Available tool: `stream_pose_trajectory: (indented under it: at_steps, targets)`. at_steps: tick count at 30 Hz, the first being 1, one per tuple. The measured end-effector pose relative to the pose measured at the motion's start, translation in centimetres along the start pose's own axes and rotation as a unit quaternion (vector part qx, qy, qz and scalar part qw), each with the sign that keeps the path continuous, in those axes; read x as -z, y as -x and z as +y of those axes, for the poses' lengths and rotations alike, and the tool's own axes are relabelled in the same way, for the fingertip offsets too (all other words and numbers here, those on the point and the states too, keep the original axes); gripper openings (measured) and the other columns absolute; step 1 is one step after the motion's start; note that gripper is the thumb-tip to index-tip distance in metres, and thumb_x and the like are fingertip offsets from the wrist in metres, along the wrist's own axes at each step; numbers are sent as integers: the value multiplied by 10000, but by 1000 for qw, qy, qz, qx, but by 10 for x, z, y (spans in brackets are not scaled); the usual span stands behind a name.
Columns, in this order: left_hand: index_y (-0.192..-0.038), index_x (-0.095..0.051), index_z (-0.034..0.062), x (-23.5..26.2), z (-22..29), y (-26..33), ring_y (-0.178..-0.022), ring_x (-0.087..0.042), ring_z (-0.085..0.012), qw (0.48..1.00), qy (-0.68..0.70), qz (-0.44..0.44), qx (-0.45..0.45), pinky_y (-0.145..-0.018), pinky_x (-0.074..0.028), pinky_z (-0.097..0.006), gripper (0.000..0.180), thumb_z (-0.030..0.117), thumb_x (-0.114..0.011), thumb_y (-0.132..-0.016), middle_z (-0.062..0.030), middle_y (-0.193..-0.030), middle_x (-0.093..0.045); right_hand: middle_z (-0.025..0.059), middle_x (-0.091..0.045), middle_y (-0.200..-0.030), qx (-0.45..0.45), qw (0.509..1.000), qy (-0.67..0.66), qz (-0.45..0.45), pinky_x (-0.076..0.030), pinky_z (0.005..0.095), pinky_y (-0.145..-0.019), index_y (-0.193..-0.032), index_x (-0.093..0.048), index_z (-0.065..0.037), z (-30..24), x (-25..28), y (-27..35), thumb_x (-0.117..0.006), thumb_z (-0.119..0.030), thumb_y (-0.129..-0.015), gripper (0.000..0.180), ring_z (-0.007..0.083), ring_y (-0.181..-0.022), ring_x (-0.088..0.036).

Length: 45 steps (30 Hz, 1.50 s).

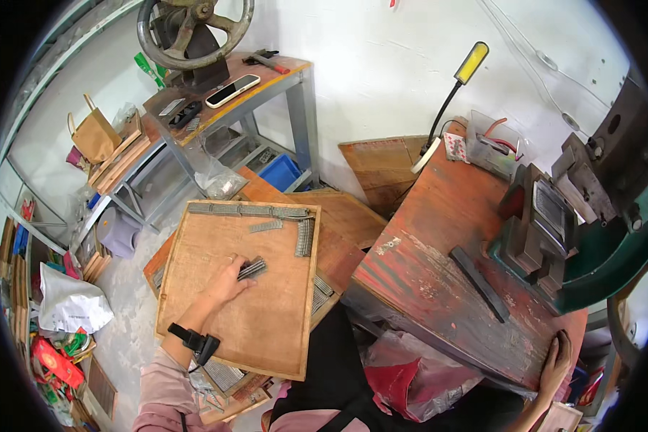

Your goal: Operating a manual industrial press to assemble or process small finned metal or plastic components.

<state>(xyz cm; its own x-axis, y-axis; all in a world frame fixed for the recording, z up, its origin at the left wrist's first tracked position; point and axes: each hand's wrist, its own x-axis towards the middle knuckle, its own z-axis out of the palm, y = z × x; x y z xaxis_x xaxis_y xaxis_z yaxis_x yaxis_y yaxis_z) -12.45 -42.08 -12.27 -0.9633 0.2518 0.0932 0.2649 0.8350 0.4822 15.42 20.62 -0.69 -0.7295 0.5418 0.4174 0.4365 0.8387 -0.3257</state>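
Note:
My left hand is closed on a small bundle of grey metal strips, just over the middle of a shallow wooden tray. Rows of similar grey strips line the tray's far edge, and a short stack stands in its far right corner. One loose group of strips lies just below the far row. At the near right corner of the red-brown worktable, my right hand rests on the edge with its fingers stretched out, holding nothing.
A dark flat bar lies on the worktable, beside a green press. Behind it are a yellow lamp and a clear plastic box. Far left, a bench carries a handwheel, a phone and a hammer.

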Motion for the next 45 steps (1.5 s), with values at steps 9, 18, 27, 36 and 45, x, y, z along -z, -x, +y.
stream_pose_trajectory:
  at_steps: [9, 18, 27, 36, 45]
  targets:
    - [-1095, -601, -1, -34, -18, -84, -1000, -551, -387, 999, -17, 24, -42, -864, -457, -427, 371, 198, -677, -791, -233, -1067, -579, 209, -593, -1161, -11, 1000, 3, 3, -396, 379, -958, -1111, -585, 64, -9, 3, 2, -483, -128, -941, 276, 344, -1084, -549]
    - [-940, -643, 46, -48, -81, -81, -899, -527, -340, 986, -66, 108, -112, -791, -437, -416, 163, 88, -640, -782, -130, -951, -569, 211, -596, -1132, -7, 1000, -7, -2, -409, 386, -934, -1099, -583, 62, -11, 2, 2, -486, -124, -936, 266, 354, -1069, -552]
    - [-983, -643, 63, -20, -41, -52, -991, -537, -315, 969, -135, 140, -150, -838, -446, -393, 190, 115, -639, -800, -122, -1008, -596, 210, -594, -1143, -6, 1000, 15, 15, -409, 383, -938, -1104, -585, 62, -2, 2, 4, -485, -123, -937, 268, 346, -1068, -557]
    - [-947, -633, 38, -19, -41, -58, -954, -534, -327, 973, -162, 36, -159, -848, -438, -393, 148, 120, -617, -825, -141, -957, -589, 198, -601, -1135, -27, 1000, -3, 11, -409, 386, -935, -1089, -590, 57, -13, 2, 3, -482, -125, -933, 263, 349, -1062, -559]
    - [-923, -604, -17, -16, -3, -16, -845, -562, -401, 996, -85, 16, -38, -732, -464, -454, 145, 109, -551, -874, -188, -878, -569, 196, -613, -1119, -23, 1000, 2, 12, -399, 365, -947, -1103, -583, 65, -8, 2, 3, -476, -124, -944, 269, 331, -1060, -565]
